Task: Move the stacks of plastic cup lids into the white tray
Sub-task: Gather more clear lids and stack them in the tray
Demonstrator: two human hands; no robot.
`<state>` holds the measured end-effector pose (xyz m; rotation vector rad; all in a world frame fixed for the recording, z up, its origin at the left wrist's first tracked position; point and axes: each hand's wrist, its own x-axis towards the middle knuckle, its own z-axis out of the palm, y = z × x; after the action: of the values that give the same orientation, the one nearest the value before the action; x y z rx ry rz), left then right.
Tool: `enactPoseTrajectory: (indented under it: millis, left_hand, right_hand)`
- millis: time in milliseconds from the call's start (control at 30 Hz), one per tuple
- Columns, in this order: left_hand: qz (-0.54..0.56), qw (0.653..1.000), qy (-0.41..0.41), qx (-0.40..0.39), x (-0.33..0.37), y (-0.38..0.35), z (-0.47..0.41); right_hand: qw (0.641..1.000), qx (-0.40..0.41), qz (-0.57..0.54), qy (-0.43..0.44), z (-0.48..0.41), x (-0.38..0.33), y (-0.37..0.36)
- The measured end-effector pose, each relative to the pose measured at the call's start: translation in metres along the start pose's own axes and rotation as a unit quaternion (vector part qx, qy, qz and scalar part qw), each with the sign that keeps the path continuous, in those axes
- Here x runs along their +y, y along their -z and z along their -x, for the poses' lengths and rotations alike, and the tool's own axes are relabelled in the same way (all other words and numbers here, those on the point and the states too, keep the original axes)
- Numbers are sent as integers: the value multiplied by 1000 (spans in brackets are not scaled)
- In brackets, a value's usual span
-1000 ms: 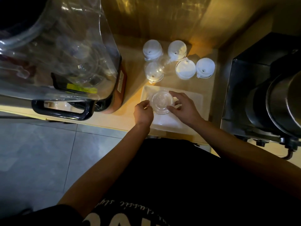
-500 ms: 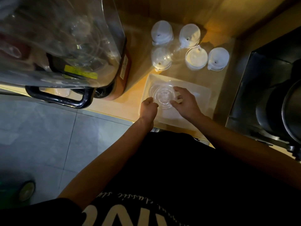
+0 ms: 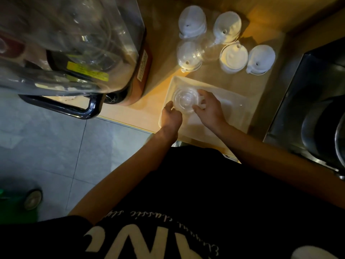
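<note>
A stack of clear plastic lids stands in the near-left part of the white tray on the wooden counter. My left hand grips its left side and my right hand grips its right side, fingers curled round the rim. Beyond the tray stand several more lid stacks: a clear one and white ones.
A large clear plastic container with a black handle looms at the left over the counter edge. A dark metal appliance walls off the right. The grey tiled floor lies below left.
Both hands, still on the clear stack, have shifted it slightly left and lower within the tray. The camera has tilted, so the counter sits higher in view.
</note>
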<state>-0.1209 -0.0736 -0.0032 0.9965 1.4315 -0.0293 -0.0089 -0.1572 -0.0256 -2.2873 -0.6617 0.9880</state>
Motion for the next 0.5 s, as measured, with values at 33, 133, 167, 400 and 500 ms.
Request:
enactPoseTrajectory:
  millis: [33, 133, 167, 400, 500]
  left_hand:
    - [3, 1000, -2, 0, -1, -1, 0]
    - [-1, 1000, -3, 1, -10, -2, -6]
    - [-3, 1000, -1, 1, -13, -2, -9]
    - [-4, 1000, 5, 2, -19, -3, -20]
    - [-2, 1000, 12, -3, -34, -4, -37]
  right_hand:
    - [1000, 0, 0, 1, -2, -1, -1]
    - [1000, 5, -5, 5, -6, -1, -4]
    - [1000, 6, -7, 4, -7, -1, -4]
    - [1000, 4, -12, 17, -7, 0, -6]
    - [1000, -6, -12, 14, -8, 0, -6]
